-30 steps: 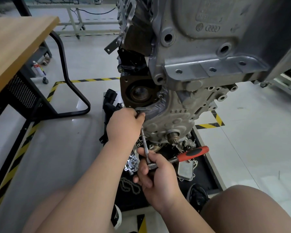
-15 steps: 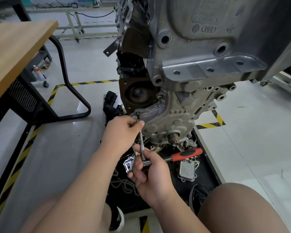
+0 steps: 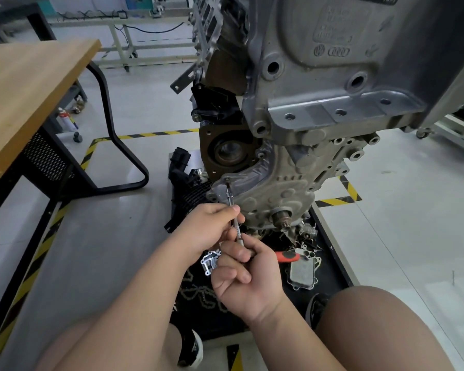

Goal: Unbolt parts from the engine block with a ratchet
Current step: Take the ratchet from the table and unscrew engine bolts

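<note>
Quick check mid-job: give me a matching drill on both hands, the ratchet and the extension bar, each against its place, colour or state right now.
Things:
1 left hand
2 right hand
3 ratchet
4 extension bar

States:
A red handle sticking out to the right
B tip on an engine bolt
C pinches the bar partway along
D grips the tool's head end

Pairs: 1-C, 2-D, 3-A, 4-B
</note>
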### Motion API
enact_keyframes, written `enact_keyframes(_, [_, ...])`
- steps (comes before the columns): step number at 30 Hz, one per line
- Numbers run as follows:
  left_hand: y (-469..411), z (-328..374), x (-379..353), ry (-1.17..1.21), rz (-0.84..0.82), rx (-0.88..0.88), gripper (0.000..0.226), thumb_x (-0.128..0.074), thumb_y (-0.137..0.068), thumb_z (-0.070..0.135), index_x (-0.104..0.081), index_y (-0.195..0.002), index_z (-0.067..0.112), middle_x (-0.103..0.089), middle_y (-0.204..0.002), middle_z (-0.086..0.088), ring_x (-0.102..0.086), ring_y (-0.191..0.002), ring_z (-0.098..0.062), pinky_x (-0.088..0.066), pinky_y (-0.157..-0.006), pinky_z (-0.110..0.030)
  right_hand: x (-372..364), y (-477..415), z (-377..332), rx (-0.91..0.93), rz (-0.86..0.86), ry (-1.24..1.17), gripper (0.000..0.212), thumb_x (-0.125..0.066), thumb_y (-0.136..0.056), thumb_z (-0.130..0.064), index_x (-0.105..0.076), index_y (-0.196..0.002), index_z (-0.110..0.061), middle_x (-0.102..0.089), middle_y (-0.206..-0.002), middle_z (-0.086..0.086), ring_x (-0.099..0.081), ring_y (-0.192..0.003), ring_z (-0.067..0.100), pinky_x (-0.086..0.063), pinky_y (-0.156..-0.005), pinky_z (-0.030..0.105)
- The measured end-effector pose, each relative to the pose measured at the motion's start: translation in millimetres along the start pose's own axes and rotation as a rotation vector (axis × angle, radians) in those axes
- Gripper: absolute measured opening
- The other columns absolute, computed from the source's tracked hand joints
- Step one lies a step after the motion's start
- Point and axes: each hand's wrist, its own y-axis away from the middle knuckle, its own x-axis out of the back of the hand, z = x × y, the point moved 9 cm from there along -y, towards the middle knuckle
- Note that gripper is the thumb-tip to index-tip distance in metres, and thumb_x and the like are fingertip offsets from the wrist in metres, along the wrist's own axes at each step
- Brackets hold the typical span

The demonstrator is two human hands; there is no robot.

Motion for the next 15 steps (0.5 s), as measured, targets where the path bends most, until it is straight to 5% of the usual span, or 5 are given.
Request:
enact_keyframes(5, [-3, -4, 5, -0.048, 0.081, -0.002, 0.029, -0.061, -0.090, 0.042, -0.074, -0.066, 0.029, -0.049, -0.045, 0.008, -0.046, -0.043, -0.008, -0.031, -0.038, -0.014, 20, 9, -38, 0.283, 0.363, 0.690, 0.031, -0.043, -0.096, -0.022, -0.065, -0.074, -0.015, -0.042, -0.047, 0.000, -0.027, -0.035, 0.014, -0.036, -0.041, 0.023])
enact_keyframes(9, [-7, -2, 6, -0.080, 0.141, -0.062, 0.030, -0.067, -0.088, 0.034, -0.074, -0.059, 0.028, -0.057, -0.045, 0.013, -0.051, -0.039, 0.001, -0.037, -0.041, -0.013, -7, 18, -60, 0.509, 0.491, 1.868, 0.029, -0.044, -0.094, -0.032, -0.048, -0.066, -0.025, -0.052, -0.057, -0.008, -0.047, -0.055, 0.017, -0.032, -0.049, 0.029])
enact_keyframes(11, [-8, -3, 7, -0.084, 0.147, -0.071, 0.032, -0.068, -0.087, 0.033, -0.073, -0.057, 0.025, -0.057, -0.045, 0.008, -0.050, -0.039, -0.003, -0.040, -0.047, -0.017, -6, 16, -58, 0.530, 0.480, 1.987, 0.021, -0.045, -0.092, -0.035, -0.042, -0.072, -0.028, -0.053, -0.063, -0.009, -0.050, -0.060, 0.015, -0.029, -0.049, 0.029])
enact_keyframes(15, [-10, -2, 8, -0.189, 0.114, -0.099, 0.033, -0.062, -0.089, 0.041, -0.071, -0.065, 0.021, -0.060, -0.058, 0.003, -0.057, -0.051, -0.007, -0.044, -0.057, -0.020, -3, 11, -53, 0.540, 0.423, 1.693, 0.034, -0.047, -0.093, -0.025, -0.037, -0.060, -0.025, -0.044, -0.044, -0.014, -0.035, -0.041, 0.005, -0.028, -0.048, 0.025])
